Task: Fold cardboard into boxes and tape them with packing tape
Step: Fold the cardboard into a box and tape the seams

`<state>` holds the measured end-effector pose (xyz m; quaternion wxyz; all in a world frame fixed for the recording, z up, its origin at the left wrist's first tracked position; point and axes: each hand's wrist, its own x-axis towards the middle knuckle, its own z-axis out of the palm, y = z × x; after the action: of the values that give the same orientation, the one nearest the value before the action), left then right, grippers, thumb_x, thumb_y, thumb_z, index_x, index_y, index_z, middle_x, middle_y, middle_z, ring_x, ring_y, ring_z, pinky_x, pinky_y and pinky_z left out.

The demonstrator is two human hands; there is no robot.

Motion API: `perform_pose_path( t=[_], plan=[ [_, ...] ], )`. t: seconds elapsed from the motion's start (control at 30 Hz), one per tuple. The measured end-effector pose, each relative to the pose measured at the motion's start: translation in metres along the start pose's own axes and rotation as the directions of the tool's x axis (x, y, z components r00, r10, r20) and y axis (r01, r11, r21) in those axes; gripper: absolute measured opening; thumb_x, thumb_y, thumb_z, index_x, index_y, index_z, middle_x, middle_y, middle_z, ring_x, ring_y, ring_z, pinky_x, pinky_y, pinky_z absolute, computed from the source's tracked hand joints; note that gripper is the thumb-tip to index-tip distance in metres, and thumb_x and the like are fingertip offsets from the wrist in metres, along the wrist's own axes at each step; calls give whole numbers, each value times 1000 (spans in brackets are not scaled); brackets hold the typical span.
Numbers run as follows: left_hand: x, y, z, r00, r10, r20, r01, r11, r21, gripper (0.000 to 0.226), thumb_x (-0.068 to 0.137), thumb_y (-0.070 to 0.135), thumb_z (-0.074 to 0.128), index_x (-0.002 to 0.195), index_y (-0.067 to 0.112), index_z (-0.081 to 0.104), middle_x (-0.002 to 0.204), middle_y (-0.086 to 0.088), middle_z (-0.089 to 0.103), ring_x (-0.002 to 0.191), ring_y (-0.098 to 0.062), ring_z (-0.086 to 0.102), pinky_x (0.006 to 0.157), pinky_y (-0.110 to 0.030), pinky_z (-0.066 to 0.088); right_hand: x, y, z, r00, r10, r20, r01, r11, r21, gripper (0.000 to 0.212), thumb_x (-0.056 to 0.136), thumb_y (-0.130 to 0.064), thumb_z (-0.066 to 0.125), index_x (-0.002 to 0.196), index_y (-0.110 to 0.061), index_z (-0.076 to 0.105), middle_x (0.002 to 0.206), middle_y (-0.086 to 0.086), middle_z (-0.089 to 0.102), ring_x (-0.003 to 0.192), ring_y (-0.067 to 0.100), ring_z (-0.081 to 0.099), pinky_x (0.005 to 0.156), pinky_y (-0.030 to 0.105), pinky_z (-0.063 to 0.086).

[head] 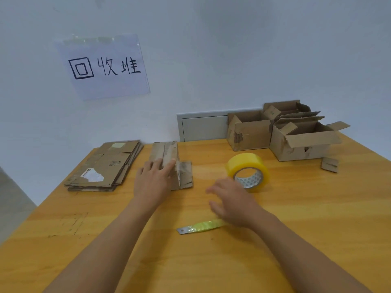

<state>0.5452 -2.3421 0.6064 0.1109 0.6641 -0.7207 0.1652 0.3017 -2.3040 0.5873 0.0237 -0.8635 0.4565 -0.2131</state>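
A wooden table [317, 240] with an orange-yellow top fills the lower part of the view, and two bare forearms reach forward over it from the near edge. Everything here is placed relative to the roll of yellow packing tape [248, 170], which lies tilted on the table right of centre.

Nearest the viewer, in front of the roll and a little left, lies a small blade [200, 227] with a metal tip and a yellow-green wrapped body. The right hand [231, 200] hovers just in front of the roll, fingers spread and loosely curled, holding nothing; it is blurred, and contact with the roll cannot be judged. Left of the roll, the left hand [153, 179] rests palm down with fingers extended on a folded-flat piece of cardboard [169, 161], pressing on it without gripping. Further left of that piece is a stack of flattened cardboard [105, 166], one sheet showing a torn white label.

Behind the roll and to its right stand three open, assembled cardboard boxes [296, 136], flaps up, clustered together against the wall. A small cardboard scrap [329, 164] lies on the table to the right of the roll, just before the boxes.

On the pale wall behind, high up and left of the roll, is a taped paper sign [103, 65] with handwritten black characters. A white wall panel [203, 127] sits low behind the table's far edge.
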Motion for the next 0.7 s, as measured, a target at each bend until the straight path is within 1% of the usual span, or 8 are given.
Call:
perform_pose_path(
  t=[0.03,0.1,0.2,0.3,0.4,0.53,0.6,0.7],
  plan=[
    [-1,0,0,1000,3,-2,-3,1000,15,55,100,35,45,151,39,26,155,-3,37,138,-29,35,111,-43,30,1,-9,5,980,-26,197,29,999,-16,44,96,-45,44,130,-21,59,125,-1,57,117,21,47,102,40,39],
    [-3,-1,3,1000,17,-5,-17,999,45,58,100,35,43,153,38,21,158,-5,32,143,-29,30,119,-45,18,2,-22,13,924,-35,380,70,994,-80,44,98,-47,47,135,-24,54,131,-3,52,121,18,41,102,35,35],
    [-2,-3,7,997,67,-45,-68,998,-8,59,100,31,45,155,28,24,161,-11,26,151,-32,15,123,-43,4,4,-33,16,879,-10,477,64,993,-98,34,98,-44,52,124,-21,55,124,0,50,114,20,42,93,35,38],
    [0,-5,13,989,135,-61,-139,988,-69,58,100,28,48,154,18,29,161,-9,28,151,-28,18,122,-37,7,9,-33,13,833,30,552,-33,999,-5,19,97,-39,58,105,-24,49,105,-2,51,98,19,47,78,36,40],
    [2,-6,16,987,146,-67,-153,983,-103,58,96,31,58,149,15,40,153,-8,43,141,-26,40,117,-38,30,18,-25,7,888,11,460,-115,973,199,18,96,-34,60,97,-30,43,85,-5,52,76,15,47,65,35,38],
    [6,-6,22,959,161,-235,-180,982,-62,47,80,35,79,120,15,64,121,-6,67,107,-25,66,88,-37,55,37,-18,-11,991,113,66,-130,803,581,18,97,-18,62,101,-33,54,67,-6,49,61,16,48,59,29,42],
    [9,-6,23,947,152,-284,-181,980,-79,40,79,35,79,111,16,64,115,-4,68,99,-24,68,77,-35,55,50,-21,-19,971,220,-98,-74,661,747,15,97,-8,61,94,-23,64,67,-1,59,65,26,60,65,38,51],
    [14,-8,27,924,160,-349,-195,978,-69,32,78,29,82,103,17,67,106,-2,70,89,-23,69,68,-33,51,72,-22,-25,917,394,-66,-58,296,954,28,101,-2,43,101,-13,69,88,7,75,88,24,72,78,35,57]
  ],
)
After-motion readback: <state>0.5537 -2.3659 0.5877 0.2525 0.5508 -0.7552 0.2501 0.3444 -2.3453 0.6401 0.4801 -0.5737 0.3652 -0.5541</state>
